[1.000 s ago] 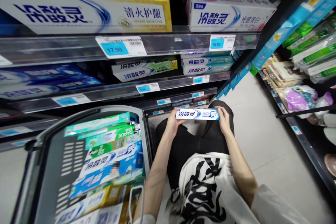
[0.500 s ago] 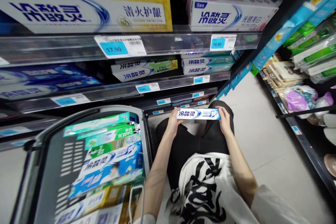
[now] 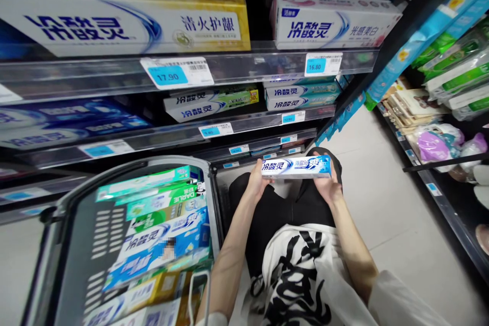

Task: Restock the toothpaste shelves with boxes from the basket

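Between my two hands I hold a white and blue toothpaste box [image 3: 296,166] level above my knees, its printed front facing me. My left hand [image 3: 259,182] grips the box's left end. Around the right end, my right hand [image 3: 327,183] has its fingers closed, with the palm partly under the box. To the left stands a dark shopping basket [image 3: 72,249] with several toothpaste boxes in it, among them a white and blue box [image 3: 147,237] with similar lettering.
Shelves in front carry toothpaste boxes, including a large yellow and white box [image 3: 141,25] and a white box [image 3: 332,23]. Price tags line the shelf edge [image 3: 255,69]. At the right, another rack [image 3: 451,204] holds packaged goods, with grey floor [image 3: 385,204] between.
The toothpaste box has shifted slightly right and tilted, so its lower side shows. My right hand has turned and moved partly beneath its end. My left hand still holds the other end.
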Demonstrator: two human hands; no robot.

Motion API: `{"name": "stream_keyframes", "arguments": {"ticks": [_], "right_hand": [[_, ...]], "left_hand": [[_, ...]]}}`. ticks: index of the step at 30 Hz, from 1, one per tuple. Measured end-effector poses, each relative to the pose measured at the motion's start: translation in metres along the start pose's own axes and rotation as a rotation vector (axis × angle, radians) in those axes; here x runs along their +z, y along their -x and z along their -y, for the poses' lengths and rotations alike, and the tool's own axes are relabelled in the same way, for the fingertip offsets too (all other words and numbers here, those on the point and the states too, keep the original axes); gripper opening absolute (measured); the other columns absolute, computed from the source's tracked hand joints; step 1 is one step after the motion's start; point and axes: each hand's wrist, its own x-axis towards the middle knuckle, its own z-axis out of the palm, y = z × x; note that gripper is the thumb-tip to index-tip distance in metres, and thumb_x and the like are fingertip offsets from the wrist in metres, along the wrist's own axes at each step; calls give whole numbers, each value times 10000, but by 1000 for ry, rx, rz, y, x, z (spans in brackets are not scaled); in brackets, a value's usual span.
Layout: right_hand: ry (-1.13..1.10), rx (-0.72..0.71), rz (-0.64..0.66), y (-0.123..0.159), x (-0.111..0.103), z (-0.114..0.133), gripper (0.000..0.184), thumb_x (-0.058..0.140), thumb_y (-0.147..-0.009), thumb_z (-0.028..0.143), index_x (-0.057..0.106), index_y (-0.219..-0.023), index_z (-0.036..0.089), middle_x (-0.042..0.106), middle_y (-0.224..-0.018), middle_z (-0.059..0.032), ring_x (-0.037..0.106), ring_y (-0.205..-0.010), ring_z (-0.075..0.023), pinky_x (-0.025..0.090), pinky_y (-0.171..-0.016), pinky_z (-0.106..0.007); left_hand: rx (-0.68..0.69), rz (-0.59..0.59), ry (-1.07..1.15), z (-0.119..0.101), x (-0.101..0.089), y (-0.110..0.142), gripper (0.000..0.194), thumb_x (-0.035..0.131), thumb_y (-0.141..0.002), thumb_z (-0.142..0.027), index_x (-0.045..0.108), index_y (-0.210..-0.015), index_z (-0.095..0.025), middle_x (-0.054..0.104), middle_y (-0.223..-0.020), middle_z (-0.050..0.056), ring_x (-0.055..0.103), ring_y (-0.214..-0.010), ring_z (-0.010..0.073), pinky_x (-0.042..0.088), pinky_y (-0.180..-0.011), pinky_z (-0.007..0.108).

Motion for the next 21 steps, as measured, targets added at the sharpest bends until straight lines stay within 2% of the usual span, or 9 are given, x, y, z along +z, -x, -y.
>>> {"name": "stream_keyframes", "arguments": {"ticks": [3,5,8,11,12,13,15,18,21], "right_hand": [[164,78,118,7,21,-6,972,935,-674,545,476,-1515,381,509,-1589,-71,505,-1461,-333,404,-1226,-564],[271,109,164,12,36,-11,887,959,-676,372,548,-1462,349,590,-1501,-75,539,-1426,-320,375,-1251,-553],[356,100,165,21,48,-21,751,916,-733,368,581,-1403,310,614,-1463,-83,561,-1399,-300,385,-1250,-517],[398,140,70,29,41,-32,607,863,-778,447,617,-1310,288,667,-1379,-76,586,-1361,-289,396,-1237,-499],[420,164,40,30,38,-36,540,826,-809,482,635,-1272,280,697,-1319,-74,607,-1326,-291,411,-1219,-508],[439,186,19,31,34,-41,472,782,-843,508,653,-1229,268,722,-1250,-75,634,-1277,-295,434,-1192,-519],[465,210,-2,30,31,-48,384,725,-886,520,674,-1148,244,742,-1136,-80,677,-1161,-299,488,-1117,-528],[530,204,28,28,37,-54,420,806,-815,467,657,-1128,229,719,-1103,-79,679,-1049,-289,532,-1028,-499],[798,162,182,26,47,-53,515,832,-771,439,631,-1185,208,666,-1110,-90,660,-997,-287,548,-961,-481]], "left_hand": [[-72,137,-85,3,3,8,413,531,-1062,-469,656,-950,-91,724,-762,115,634,-539,181,453,-420,249],[-72,259,-233,6,2,16,440,584,-1026,-511,698,-972,-89,737,-777,129,649,-563,198,491,-453,268],[100,382,-505,8,-2,26,397,607,-1015,-489,768,-1045,-128,772,-916,135,721,-779,237,584,-657,298],[360,317,-603,4,-4,33,217,730,-949,-334,801,-1109,-205,743,-1204,110,681,-1137,250,551,-940,273],[405,301,-587,1,-4,34,233,771,-916,-294,800,-1136,-223,715,-1282,103,648,-1218,253,521,-1008,272],[423,311,-555,-2,-2,35,278,796,-895,-282,792,-1169,-235,688,-1341,100,619,-1276,258,492,-1063,281],[401,422,-460,-7,1,37,370,791,-906,-344,753,-1261,-245,657,-1404,108,575,-1359,276,441,-1144,324],[308,585,-276,-7,6,40,585,861,-827,-434,684,-1342,-223,671,-1382,138,555,-1397,316,418,-1183,386],[222,511,-190,2,9,38,674,991,-631,-336,700,-1219,-180,736,-1181,135,649,-1256,349,509,-1084,408]]}}
